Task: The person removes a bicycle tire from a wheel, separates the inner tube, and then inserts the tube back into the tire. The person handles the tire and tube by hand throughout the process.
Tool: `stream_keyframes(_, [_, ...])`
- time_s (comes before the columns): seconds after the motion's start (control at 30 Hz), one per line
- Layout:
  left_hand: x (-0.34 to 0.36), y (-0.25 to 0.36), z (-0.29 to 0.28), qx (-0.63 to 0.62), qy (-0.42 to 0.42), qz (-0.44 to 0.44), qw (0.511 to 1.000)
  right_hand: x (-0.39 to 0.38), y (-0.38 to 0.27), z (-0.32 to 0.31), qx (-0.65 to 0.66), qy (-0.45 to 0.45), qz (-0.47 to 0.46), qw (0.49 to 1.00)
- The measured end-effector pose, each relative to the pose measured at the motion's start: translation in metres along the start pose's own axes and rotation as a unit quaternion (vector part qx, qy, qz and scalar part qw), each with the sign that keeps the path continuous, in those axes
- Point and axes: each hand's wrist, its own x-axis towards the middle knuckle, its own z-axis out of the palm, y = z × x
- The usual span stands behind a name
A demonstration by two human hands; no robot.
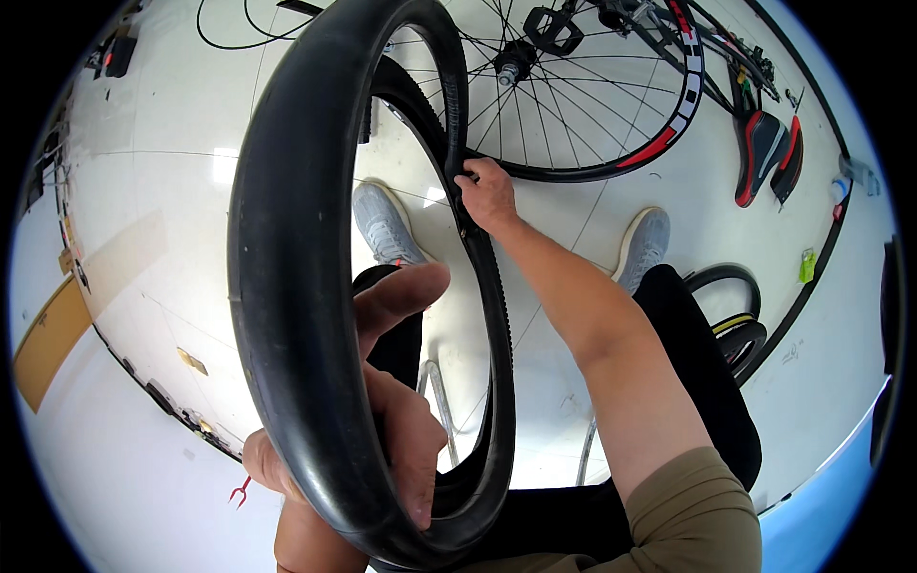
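Note:
A large, smooth black inner tube (287,239), puffed out with air, stands upright as a loop close to me. My left hand (406,430) wraps round its lower part, one finger pointing away across the opening. Along the tube's far side runs a black bicycle tire (420,113) with a knobbly tread edge. My right hand (489,196) is closed at that far side, where tube and tire meet, pinching the tube's edge. Its fingertips are partly hidden, so whether they grip the tire too I cannot tell.
Ahead on the pale tiled floor lies a bicycle wheel (659,145) with spokes, pedal and frame parts. A black and red saddle (759,153) is at the right. More tires (740,334) lie by my right knee. My grey shoes (384,222) flank the work.

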Motion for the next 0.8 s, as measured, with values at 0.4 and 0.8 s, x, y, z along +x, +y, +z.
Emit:
stream_keyframes(0.4, [-0.004, 0.025, -0.01, 0.191, 0.085, 0.079, 0.975, 0.018, 0.002, -0.001, 0.206, -0.06, 0.189, 0.958])
stream_keyframes(0.8, [0.004, 0.03, -0.002, 0.238, 0.14, 0.144, 0.95, -0.005, -0.035, -0.014, 0.158, -0.088, 0.171, 0.969])
